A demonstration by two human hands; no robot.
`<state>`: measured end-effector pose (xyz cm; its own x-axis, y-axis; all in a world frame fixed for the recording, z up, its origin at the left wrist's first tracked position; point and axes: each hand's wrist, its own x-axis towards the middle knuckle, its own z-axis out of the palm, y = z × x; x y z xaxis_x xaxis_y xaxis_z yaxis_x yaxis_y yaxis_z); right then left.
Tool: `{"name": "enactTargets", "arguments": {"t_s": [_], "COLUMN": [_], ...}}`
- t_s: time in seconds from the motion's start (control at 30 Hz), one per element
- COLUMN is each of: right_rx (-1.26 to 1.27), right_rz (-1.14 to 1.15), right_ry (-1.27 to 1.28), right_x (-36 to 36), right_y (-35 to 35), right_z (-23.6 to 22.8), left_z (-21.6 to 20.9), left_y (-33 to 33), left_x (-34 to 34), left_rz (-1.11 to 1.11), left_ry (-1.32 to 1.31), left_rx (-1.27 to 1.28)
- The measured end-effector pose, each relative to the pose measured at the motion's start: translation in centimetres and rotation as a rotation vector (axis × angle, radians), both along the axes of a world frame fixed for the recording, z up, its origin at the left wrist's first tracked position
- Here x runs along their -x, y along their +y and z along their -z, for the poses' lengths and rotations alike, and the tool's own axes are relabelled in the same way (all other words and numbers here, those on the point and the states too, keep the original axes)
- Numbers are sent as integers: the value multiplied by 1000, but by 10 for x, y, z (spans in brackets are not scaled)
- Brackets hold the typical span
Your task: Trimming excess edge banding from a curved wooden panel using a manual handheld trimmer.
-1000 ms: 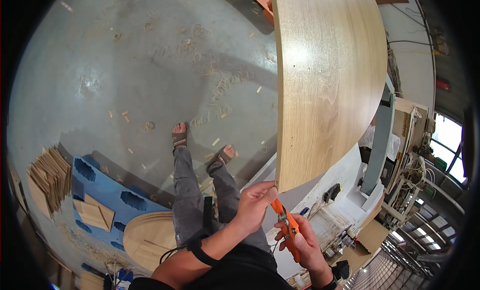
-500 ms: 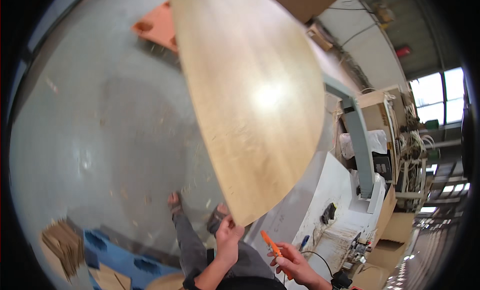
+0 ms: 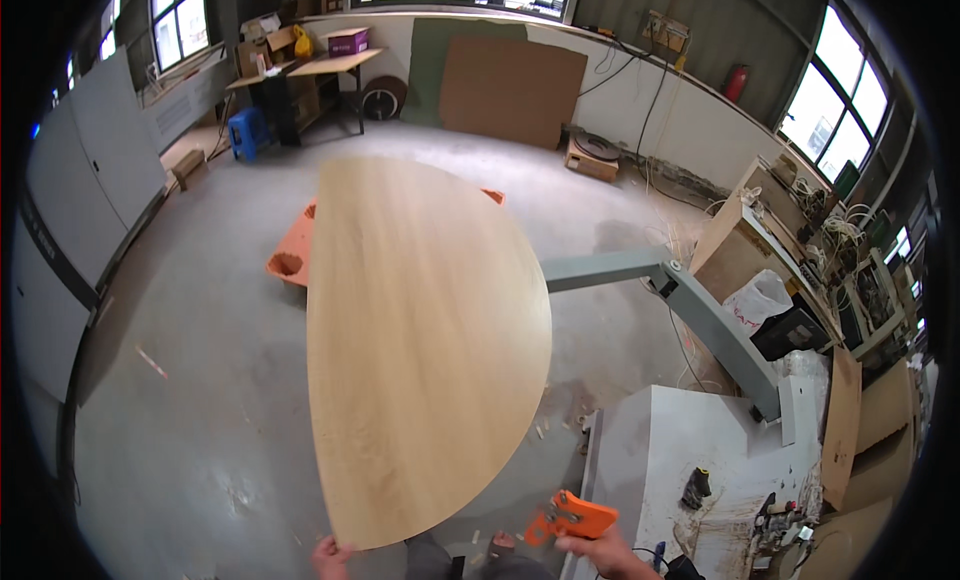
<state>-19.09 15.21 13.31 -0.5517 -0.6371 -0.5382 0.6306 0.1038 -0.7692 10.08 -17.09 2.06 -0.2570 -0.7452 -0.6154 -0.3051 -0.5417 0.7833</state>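
A large wood-grain panel point(image 3: 420, 360), straight along its left side and curved along its right, stretches out in front of me. My left hand point(image 3: 331, 557) pinches the panel's near corner at the lower edge of the view; part of that hand is cut off. To the right of the panel, and apart from it, my right hand point(image 3: 605, 552) is closed around an orange plier-like hand cutter point(image 3: 580, 517) with metal pivots. What the panel rests on is mostly hidden beneath it.
An orange pallet point(image 3: 290, 248) shows under the panel's far end. A grey metal arm point(image 3: 715, 320) stands at right, above a white machine table point(image 3: 670, 430) holding a black glove-like item point(image 3: 695, 488). Grey cabinets point(image 3: 80, 170) line the left; scraps lie on the floor.
The view has swung up and round, showing the far wall and windows. The panel now appears lower and nearer upright in view. Both hands keep their holds; the cutter has turned broadside.
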Motion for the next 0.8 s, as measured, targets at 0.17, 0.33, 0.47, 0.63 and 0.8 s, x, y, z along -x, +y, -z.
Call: {"name": "enactTargets", "arguments": {"t_s": [0.17, 0.33, 0.47, 0.63, 0.8], "right_rx": [-417, -386, -477, -237, -33], "right_rz": [149, 268, 240, 538, 691], "right_ry": [20, 386, 618, 532, 336], "right_x": [24, 61, 126, 222, 345], "right_y": [-59, -102, -126, -150, -145], "right_z": [-35, -10, -16, -16, 22], "left_z": [38, 40, 34, -1, -35], "left_y": [-194, -391, -427, -263, -139], "left_x": [-72, -50, 96, 335, 463], "left_rz": [-75, 50, 162, 947, 1422], "left_ry": [-194, -751, -977, -376, -42], "left_rx": [347, 1029, 1192, 1305, 1427]}}
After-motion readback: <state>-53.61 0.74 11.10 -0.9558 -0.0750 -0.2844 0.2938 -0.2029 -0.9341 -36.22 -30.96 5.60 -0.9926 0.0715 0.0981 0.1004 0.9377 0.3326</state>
